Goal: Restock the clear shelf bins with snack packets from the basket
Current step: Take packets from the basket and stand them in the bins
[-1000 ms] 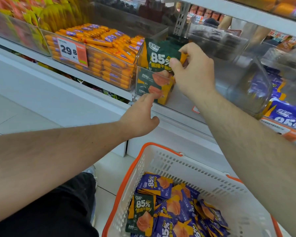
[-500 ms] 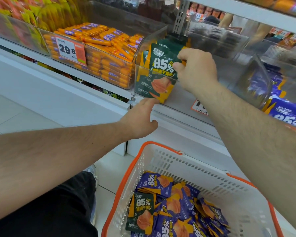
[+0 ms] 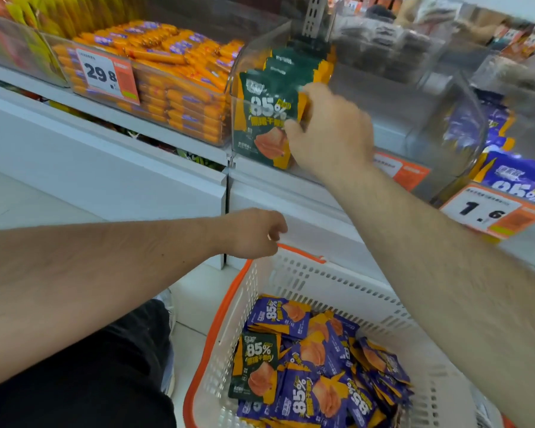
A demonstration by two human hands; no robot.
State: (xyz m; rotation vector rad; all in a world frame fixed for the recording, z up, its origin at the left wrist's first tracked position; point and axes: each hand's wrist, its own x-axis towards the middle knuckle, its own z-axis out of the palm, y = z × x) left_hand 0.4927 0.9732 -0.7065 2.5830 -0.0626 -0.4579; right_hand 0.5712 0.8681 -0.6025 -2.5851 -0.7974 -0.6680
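One green packet [image 3: 267, 118] is pinched by the right hand [image 3: 331, 134] at the front of the clear bin [image 3: 238, 75], at 12 o'clock from the basket [image 3: 294, 273], so that the row stands upright. The left hand [image 3: 254, 233] is held loosely curled and empty above the basket rim, probably ready for the next packet.

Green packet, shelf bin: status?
Right hand pinching green packet upright in clear bin. Left hand empty above basket. Nothing blocking.
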